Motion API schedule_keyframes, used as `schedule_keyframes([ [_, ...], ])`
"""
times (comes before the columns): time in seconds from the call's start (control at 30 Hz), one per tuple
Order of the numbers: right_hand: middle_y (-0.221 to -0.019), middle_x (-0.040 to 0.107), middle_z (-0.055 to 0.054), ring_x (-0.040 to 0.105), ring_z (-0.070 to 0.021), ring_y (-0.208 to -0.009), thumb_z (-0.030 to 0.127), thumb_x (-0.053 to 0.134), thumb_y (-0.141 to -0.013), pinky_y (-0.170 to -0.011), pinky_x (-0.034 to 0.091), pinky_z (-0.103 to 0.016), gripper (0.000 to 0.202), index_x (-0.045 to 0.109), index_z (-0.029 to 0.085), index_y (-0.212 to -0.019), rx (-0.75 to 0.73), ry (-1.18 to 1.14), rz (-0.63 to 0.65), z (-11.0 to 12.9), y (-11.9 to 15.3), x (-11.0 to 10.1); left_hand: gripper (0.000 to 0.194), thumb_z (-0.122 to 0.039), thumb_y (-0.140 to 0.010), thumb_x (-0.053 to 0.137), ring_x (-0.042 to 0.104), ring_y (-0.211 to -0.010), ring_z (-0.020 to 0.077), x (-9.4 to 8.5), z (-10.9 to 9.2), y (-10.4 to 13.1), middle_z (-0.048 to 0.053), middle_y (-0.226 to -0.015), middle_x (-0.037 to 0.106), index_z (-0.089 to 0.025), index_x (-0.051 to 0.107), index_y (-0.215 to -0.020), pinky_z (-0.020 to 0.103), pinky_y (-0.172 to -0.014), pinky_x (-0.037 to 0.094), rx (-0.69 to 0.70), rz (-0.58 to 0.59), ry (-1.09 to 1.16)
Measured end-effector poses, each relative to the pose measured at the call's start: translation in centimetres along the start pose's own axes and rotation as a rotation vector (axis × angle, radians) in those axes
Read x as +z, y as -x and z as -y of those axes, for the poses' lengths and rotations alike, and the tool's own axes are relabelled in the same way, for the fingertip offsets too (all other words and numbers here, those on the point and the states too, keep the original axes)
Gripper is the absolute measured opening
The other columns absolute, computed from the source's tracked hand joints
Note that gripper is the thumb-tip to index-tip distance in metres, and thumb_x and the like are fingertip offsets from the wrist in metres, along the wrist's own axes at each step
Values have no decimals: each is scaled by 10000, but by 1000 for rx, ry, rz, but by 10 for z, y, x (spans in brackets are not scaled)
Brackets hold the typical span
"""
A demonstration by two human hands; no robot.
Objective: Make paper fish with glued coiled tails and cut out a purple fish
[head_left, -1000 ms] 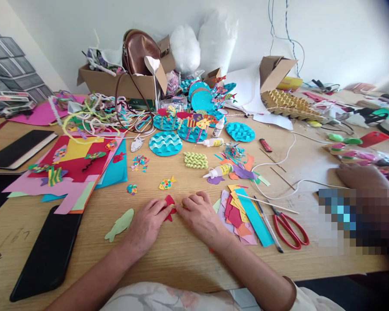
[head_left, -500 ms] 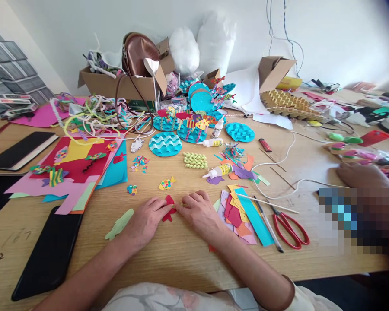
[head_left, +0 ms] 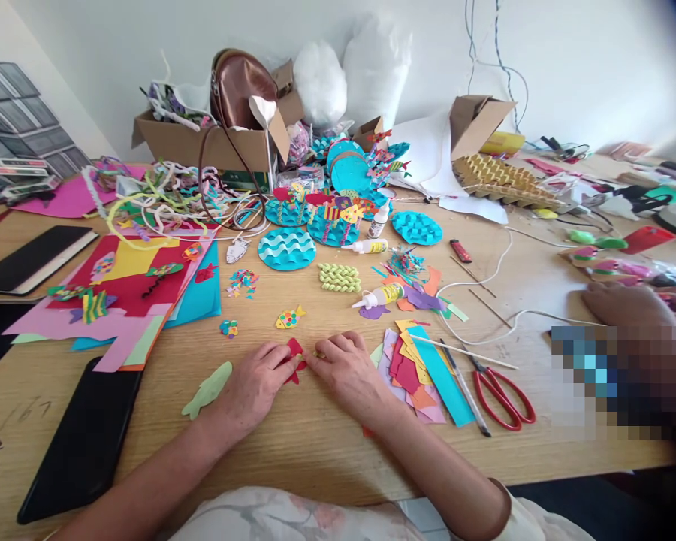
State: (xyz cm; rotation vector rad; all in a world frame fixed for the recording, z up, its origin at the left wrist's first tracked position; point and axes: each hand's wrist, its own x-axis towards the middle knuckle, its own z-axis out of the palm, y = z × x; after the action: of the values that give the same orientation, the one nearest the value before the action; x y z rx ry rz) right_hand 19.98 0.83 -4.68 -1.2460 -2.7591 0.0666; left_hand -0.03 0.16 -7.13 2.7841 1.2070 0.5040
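Observation:
A small red paper fish (head_left: 294, 350) lies on the table between my hands. My left hand (head_left: 259, 379) presses on its left side with the fingers together. From the right, my right hand (head_left: 346, 372) reaches its fingertips to the fish, pinched at a small yellow-green piece mostly hidden under them. To the left of my left hand lies a pale green paper fish (head_left: 207, 391). Beyond the hands are a dotted yellow fish (head_left: 290, 318) and a small cluster of coloured dots (head_left: 229, 327).
Paper scraps (head_left: 408, 372), a pen (head_left: 465, 387) and red-handled scissors (head_left: 504, 398) lie right. A glue bottle (head_left: 380, 297) lies beyond. A black phone-like slab (head_left: 82, 443) sits left. Another person's hand (head_left: 625, 308) rests at far right.
The fingers of both hands have shifted very slightly on the red fish, which is a little more covered at its lower part. The view has moved slightly.

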Motion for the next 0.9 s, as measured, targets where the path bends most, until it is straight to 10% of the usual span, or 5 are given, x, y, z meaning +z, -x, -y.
schedule_keyframes([
  [0.9, -962, 606, -40, 472, -184, -905, 244, 458, -916, -813, 262, -348, 216, 583, 254, -1091, 49, -74, 40, 7, 0, -1, 316, -125, -916, 358, 522, -999, 186, 0, 1, 7, 78, -1051, 599, -161, 594, -1123, 346, -858, 500, 14, -65, 78],
])
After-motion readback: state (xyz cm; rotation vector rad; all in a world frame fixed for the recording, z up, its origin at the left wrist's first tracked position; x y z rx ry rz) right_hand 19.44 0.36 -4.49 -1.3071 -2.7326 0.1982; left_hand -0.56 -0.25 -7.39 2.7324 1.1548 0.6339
